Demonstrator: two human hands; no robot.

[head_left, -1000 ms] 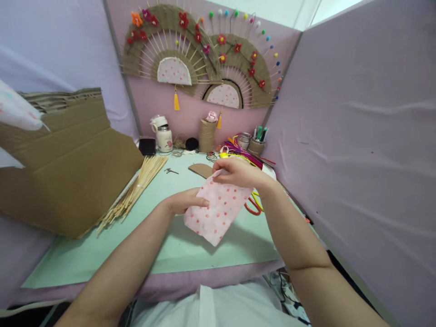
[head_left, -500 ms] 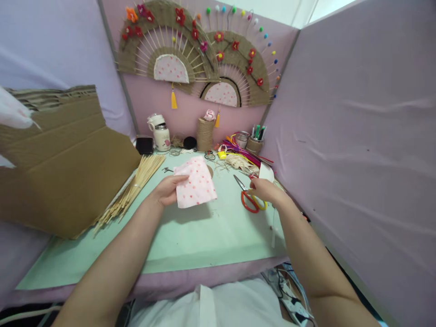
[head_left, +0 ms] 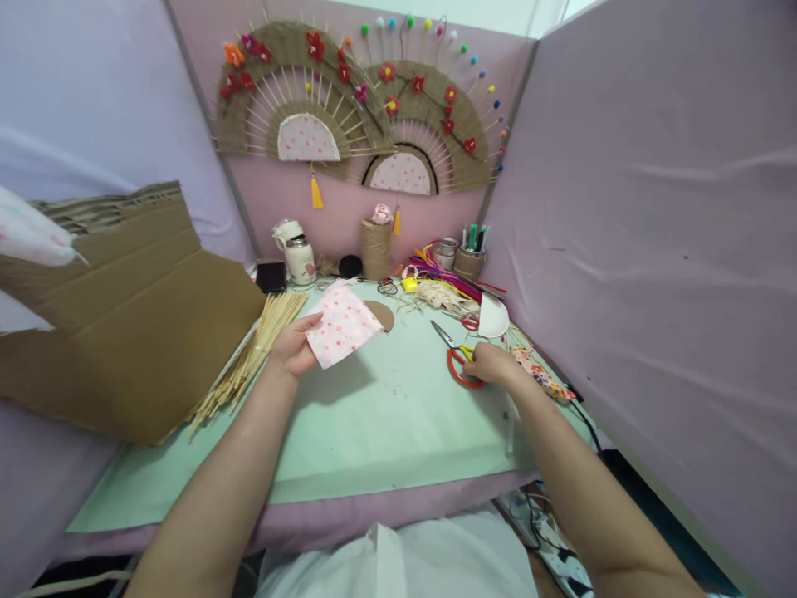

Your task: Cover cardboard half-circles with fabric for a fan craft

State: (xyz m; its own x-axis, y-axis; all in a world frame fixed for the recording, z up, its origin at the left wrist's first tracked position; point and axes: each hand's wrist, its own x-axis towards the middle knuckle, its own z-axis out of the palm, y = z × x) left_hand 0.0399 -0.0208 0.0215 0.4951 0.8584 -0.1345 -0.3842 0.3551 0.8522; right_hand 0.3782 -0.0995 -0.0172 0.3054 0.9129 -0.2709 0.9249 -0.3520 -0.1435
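My left hand (head_left: 295, 346) pinches the left edge of a folded piece of pink cloth with red dots (head_left: 344, 324), held above the table. Behind the cloth's right side lies a brown cardboard semicircle (head_left: 381, 315). To the right, my right hand (head_left: 490, 363) is closed on the handles of a pair of scissors (head_left: 461, 359), one loop red and the other yellow. Their blades are together and point up and left. A white half-round piece (head_left: 493, 316) lies just beyond my right hand.
A bundle of thin bamboo sticks (head_left: 252, 357) and a large cardboard sheet (head_left: 137, 324) are on the left. A twine roll (head_left: 376, 249), a flask (head_left: 300, 259) and a pen holder (head_left: 469, 262) stand along the back. A flower-patterned glue gun-like item (head_left: 541, 374) lies right.
My right hand has moved down onto the scissors' handles and closed on them. My left hand has shifted slightly left with the cloth, uncovering more of the cardboard semicircle.
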